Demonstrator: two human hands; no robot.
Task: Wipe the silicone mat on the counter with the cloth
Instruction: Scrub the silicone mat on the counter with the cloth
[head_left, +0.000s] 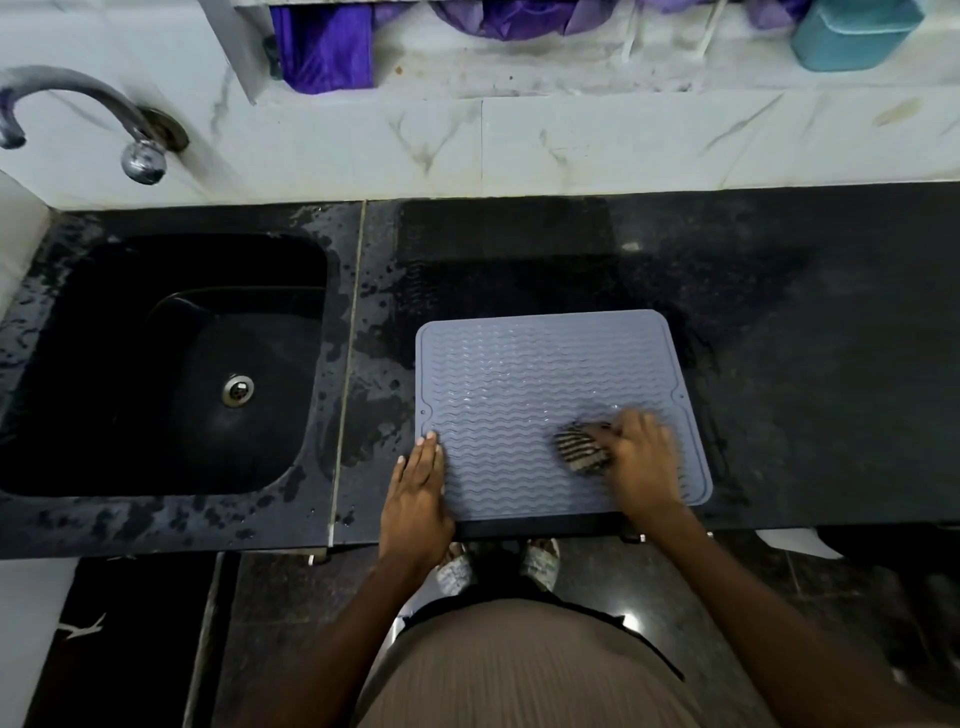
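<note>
on the wet black counter (779, 364) beside the sink (171, 364), left hand (415, 499) fingers flat on mat (519, 374), right hand (641, 457) gripping cloth (581, 449)

The person wears a ribbed, taupe-brown garment (524, 670) over the belly, with a dark edge showing along its upper rim. Both forearms are bare — no sleeves, watch or rings show. On the feet are pale patterned slippers (456, 569) — light with grey markings, toes near the counter's edge.

We find bare desk (805, 364) right of and behind the mat (519, 374); the sink (156, 364) lies left.
</note>
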